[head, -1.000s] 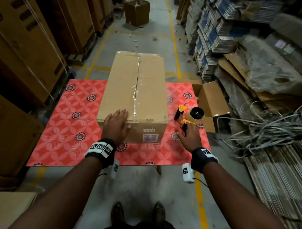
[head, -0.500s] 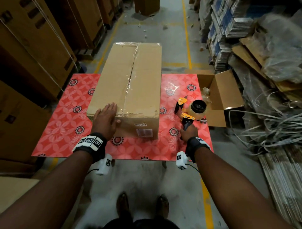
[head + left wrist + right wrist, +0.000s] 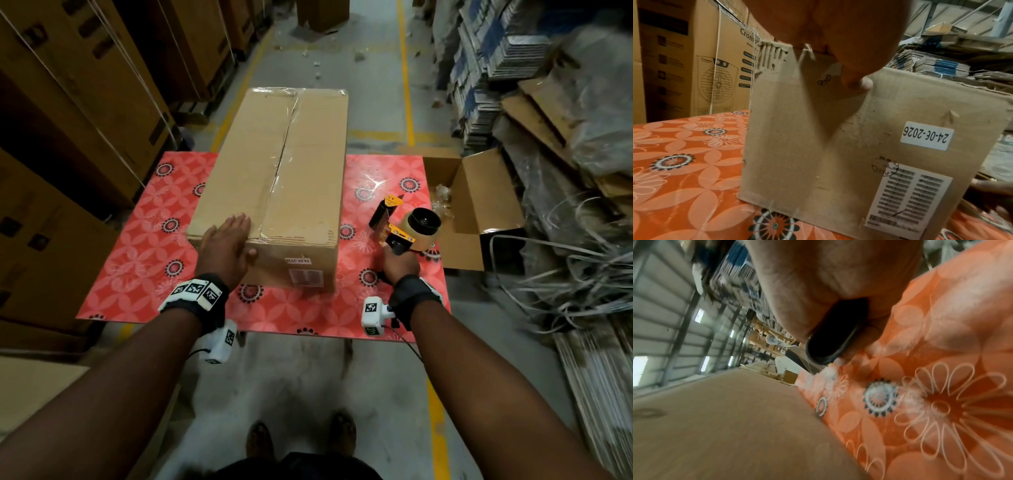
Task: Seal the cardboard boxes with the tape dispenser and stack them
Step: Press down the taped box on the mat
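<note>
A long cardboard box (image 3: 281, 178) lies lengthwise on the red flowered table (image 3: 144, 240), with clear tape along its top seam. My left hand (image 3: 226, 243) lies flat on the box's near left corner, fingers straight, the thumb down over the front face (image 3: 865, 84). The front face carries a date sticker (image 3: 927, 135) and a printed label (image 3: 906, 201). My right hand (image 3: 399, 262) grips the black handle (image 3: 834, 331) of the yellow tape dispenser (image 3: 407, 226), which stands on the table just right of the box. The box's side (image 3: 725, 426) fills the right wrist view.
An open cardboard box (image 3: 476, 209) sits off the table's right edge. Tall printed cartons (image 3: 78, 113) line the left side. Stacked flat cardboard (image 3: 493, 65) and loose strapping (image 3: 575, 274) crowd the right. The grey floor aisle (image 3: 373, 102) runs ahead, and my shoes (image 3: 298, 438) are below.
The view has shifted as my head moved. My right hand has closed further down round the dispenser's handle. The left hand stays flat on the box's near corner.
</note>
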A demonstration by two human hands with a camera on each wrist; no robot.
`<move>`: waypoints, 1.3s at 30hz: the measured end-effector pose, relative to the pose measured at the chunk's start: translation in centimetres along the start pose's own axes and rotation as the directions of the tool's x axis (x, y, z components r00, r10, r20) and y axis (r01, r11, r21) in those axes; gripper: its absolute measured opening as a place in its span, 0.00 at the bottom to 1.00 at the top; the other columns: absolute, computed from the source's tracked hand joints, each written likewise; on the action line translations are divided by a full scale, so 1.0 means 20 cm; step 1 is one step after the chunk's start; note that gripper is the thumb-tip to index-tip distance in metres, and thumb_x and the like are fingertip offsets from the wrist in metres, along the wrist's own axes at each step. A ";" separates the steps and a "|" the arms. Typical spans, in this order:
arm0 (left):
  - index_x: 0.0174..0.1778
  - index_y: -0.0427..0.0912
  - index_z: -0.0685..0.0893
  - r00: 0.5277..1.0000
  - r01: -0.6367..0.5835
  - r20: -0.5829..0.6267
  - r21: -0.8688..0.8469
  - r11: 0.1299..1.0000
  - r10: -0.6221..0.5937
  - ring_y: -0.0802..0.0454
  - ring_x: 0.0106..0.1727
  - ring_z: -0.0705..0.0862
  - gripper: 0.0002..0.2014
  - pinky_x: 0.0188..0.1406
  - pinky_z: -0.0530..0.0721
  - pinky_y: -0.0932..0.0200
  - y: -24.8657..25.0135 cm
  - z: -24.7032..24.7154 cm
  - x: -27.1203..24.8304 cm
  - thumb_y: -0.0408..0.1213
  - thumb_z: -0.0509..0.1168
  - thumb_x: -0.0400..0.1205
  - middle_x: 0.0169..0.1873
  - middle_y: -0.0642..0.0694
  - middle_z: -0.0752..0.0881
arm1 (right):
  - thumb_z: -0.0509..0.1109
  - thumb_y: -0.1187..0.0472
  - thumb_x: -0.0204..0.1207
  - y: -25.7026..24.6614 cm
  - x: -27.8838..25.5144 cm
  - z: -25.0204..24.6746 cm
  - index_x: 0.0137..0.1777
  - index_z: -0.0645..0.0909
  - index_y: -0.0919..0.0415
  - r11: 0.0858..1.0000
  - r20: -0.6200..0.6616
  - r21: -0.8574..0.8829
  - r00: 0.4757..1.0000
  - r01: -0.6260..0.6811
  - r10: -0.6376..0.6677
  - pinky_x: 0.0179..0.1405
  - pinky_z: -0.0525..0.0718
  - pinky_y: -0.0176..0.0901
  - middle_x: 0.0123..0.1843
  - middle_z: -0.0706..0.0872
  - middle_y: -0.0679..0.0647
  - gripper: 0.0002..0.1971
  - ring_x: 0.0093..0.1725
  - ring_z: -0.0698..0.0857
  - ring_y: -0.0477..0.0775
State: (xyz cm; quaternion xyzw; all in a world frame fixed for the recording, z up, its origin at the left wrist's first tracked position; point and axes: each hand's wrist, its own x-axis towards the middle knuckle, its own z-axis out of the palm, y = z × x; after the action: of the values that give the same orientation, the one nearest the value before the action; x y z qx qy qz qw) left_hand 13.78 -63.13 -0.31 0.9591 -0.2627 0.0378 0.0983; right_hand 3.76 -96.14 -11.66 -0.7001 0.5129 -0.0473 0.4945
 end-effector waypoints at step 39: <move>0.53 0.41 0.84 0.717 0.678 0.586 -0.457 -0.576 0.378 0.54 0.43 0.88 0.15 0.38 0.88 0.60 -0.20 -0.25 -0.19 0.45 0.55 0.87 0.51 0.46 0.88 | 0.81 0.57 0.70 -0.57 -1.19 0.26 0.51 0.85 0.55 0.607 0.109 0.113 0.597 0.787 -0.795 0.45 0.88 0.55 0.43 0.90 0.45 0.12 0.45 0.89 0.45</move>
State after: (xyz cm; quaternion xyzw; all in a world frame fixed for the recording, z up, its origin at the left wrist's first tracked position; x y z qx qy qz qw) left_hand 12.54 -56.81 3.51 0.3133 0.0562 -0.5287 0.7868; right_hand 3.17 -74.76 4.74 -0.8429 0.1102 -0.2228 0.4772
